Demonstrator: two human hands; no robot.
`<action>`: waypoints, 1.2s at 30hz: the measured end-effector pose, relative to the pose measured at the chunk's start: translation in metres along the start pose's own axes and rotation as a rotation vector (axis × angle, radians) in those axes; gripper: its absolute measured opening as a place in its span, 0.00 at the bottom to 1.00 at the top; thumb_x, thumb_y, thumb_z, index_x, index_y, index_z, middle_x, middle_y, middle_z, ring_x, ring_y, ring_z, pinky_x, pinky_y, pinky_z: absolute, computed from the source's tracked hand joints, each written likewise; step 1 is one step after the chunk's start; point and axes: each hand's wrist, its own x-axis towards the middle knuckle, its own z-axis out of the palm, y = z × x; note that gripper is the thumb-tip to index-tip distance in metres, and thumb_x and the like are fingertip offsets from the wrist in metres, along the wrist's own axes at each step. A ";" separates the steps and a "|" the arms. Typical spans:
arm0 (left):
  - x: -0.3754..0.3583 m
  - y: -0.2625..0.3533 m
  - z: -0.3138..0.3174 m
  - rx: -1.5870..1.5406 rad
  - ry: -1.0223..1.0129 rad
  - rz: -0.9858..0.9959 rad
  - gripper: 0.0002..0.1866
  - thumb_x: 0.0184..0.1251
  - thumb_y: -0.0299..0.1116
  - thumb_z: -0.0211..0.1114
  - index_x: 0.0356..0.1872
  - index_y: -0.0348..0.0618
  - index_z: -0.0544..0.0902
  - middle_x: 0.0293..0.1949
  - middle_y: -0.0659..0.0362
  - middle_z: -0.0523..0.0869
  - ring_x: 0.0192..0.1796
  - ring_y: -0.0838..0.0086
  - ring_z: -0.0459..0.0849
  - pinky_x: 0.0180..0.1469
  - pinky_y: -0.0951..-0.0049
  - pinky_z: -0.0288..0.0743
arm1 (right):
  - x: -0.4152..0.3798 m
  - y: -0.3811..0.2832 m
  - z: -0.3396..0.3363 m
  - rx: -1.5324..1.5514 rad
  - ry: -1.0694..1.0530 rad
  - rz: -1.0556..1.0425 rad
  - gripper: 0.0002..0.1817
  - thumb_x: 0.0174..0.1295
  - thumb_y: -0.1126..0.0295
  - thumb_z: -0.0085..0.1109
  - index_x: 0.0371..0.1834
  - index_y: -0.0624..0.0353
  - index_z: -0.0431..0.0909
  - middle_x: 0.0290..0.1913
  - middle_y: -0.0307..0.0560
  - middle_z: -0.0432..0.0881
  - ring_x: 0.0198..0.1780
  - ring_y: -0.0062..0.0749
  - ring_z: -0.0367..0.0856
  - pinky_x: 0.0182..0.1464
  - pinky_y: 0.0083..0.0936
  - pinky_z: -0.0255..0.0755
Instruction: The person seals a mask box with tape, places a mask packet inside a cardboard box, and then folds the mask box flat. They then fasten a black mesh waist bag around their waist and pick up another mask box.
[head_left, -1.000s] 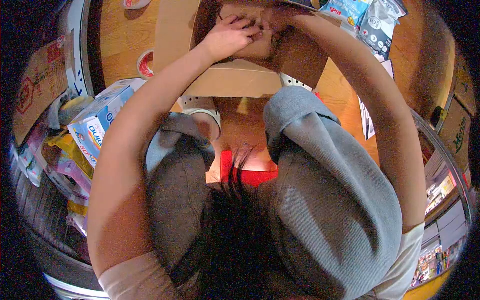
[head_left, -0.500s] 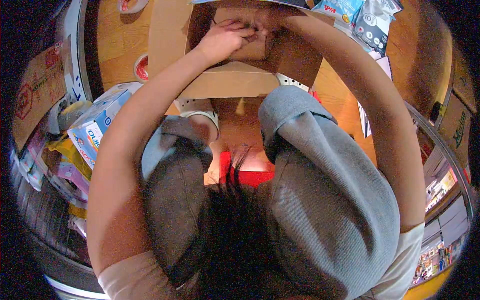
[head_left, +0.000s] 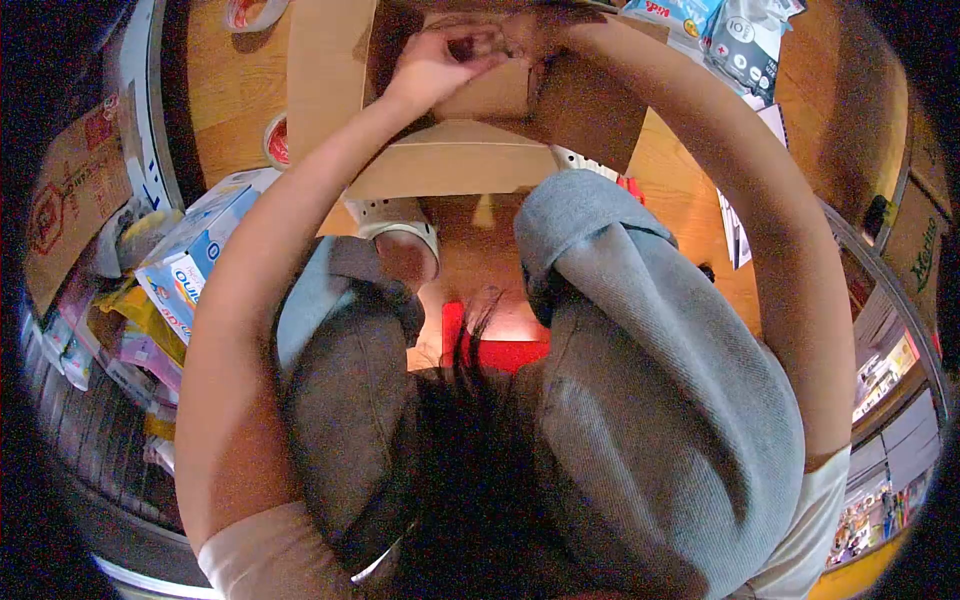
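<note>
An opened cardboard box [head_left: 450, 168] stands in front of my knees, its near flap folded toward me. My left hand [head_left: 440, 68] is over the inside of the box, fingers curled and thumb brought toward the fingertips as in a pinch. Whatever lies between them is too small and dim to make out. My right hand [head_left: 540, 38] meets it from the other side, in deep shadow, so its fingers hardly show. Below both hands lies the box's brown inner bottom [head_left: 495, 95].
Rolls of tape [head_left: 278, 138] lie on the wood floor left of the box. A blue and white carton [head_left: 195, 250] stands beside my left arm. Plastic packets [head_left: 745, 45] lie at the upper right, papers [head_left: 735, 225] by my right arm. Below is something red [head_left: 510, 354].
My left hand has shifted slightly left and up, and its thumb and fingers now arch with a gap between. The box has moved slightly to the left. My right hand stays about the same.
</note>
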 end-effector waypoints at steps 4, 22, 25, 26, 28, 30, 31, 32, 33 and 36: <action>0.009 0.012 -0.003 0.239 -0.143 -0.057 0.17 0.51 0.47 0.63 0.39 0.51 0.81 0.33 0.59 0.82 0.33 0.66 0.80 0.40 0.68 0.74 | -0.003 0.001 0.001 0.002 -0.001 0.010 0.22 0.44 0.64 0.60 0.46 0.54 0.72 0.44 0.47 0.78 0.41 0.37 0.76 0.45 0.32 0.70; -0.011 0.031 -0.025 0.854 -0.531 0.540 0.07 0.51 0.31 0.55 0.31 0.47 0.78 0.27 0.59 0.83 0.28 0.67 0.84 0.27 0.68 0.79 | 0.007 -0.002 0.003 -0.004 0.032 0.020 0.20 0.46 0.64 0.58 0.45 0.53 0.73 0.44 0.47 0.78 0.42 0.37 0.76 0.45 0.33 0.70; -0.012 0.027 -0.024 0.867 -0.587 0.591 0.06 0.50 0.31 0.56 0.29 0.46 0.78 0.27 0.58 0.83 0.28 0.67 0.84 0.28 0.68 0.79 | 0.010 -0.003 0.002 -0.006 0.044 0.023 0.19 0.46 0.64 0.58 0.45 0.53 0.74 0.44 0.47 0.78 0.42 0.37 0.76 0.45 0.33 0.70; -0.012 0.026 -0.023 0.880 -0.620 0.602 0.06 0.50 0.32 0.56 0.29 0.46 0.78 0.27 0.58 0.83 0.28 0.67 0.84 0.28 0.68 0.79 | 0.010 -0.004 0.002 -0.005 0.050 0.023 0.19 0.46 0.64 0.58 0.45 0.53 0.74 0.44 0.47 0.78 0.42 0.37 0.76 0.45 0.33 0.70; -0.013 0.027 -0.025 0.850 -0.623 0.584 0.05 0.49 0.31 0.56 0.27 0.45 0.78 0.27 0.58 0.83 0.28 0.68 0.84 0.28 0.68 0.79 | 0.011 -0.005 0.003 -0.004 0.056 0.024 0.19 0.46 0.64 0.58 0.44 0.53 0.74 0.44 0.46 0.78 0.42 0.37 0.77 0.45 0.33 0.70; -0.016 0.029 -0.025 0.819 -0.579 0.571 0.05 0.49 0.31 0.56 0.26 0.45 0.79 0.27 0.58 0.83 0.28 0.68 0.84 0.28 0.68 0.79 | 0.012 -0.006 0.002 0.000 0.064 0.027 0.19 0.47 0.64 0.58 0.44 0.53 0.74 0.44 0.46 0.78 0.42 0.37 0.77 0.45 0.33 0.71; -0.018 0.030 -0.023 0.803 -0.534 0.567 0.05 0.49 0.31 0.57 0.26 0.45 0.79 0.27 0.58 0.83 0.28 0.67 0.84 0.28 0.68 0.79 | 0.013 -0.006 0.002 -0.004 0.070 0.024 0.19 0.47 0.64 0.58 0.44 0.53 0.74 0.44 0.46 0.78 0.42 0.37 0.77 0.45 0.33 0.71; -0.019 0.030 -0.023 0.787 -0.488 0.564 0.04 0.49 0.31 0.57 0.25 0.45 0.79 0.27 0.58 0.83 0.29 0.67 0.84 0.29 0.68 0.79 | 0.012 -0.007 0.002 -0.002 0.072 0.028 0.18 0.47 0.64 0.57 0.44 0.53 0.74 0.44 0.46 0.78 0.42 0.37 0.77 0.45 0.33 0.71; -0.019 0.030 -0.023 0.786 -0.492 0.562 0.04 0.48 0.31 0.57 0.26 0.45 0.79 0.27 0.58 0.83 0.29 0.67 0.84 0.29 0.68 0.79 | 0.012 -0.007 0.001 -0.003 0.078 0.029 0.18 0.47 0.64 0.57 0.44 0.53 0.74 0.44 0.46 0.78 0.42 0.37 0.77 0.45 0.33 0.71; -0.018 0.032 -0.024 0.780 -0.500 0.550 0.05 0.48 0.31 0.57 0.26 0.46 0.79 0.26 0.58 0.83 0.28 0.66 0.84 0.29 0.68 0.79 | 0.013 -0.008 0.002 -0.006 0.084 0.031 0.18 0.47 0.64 0.57 0.44 0.52 0.74 0.44 0.46 0.78 0.43 0.37 0.77 0.45 0.33 0.71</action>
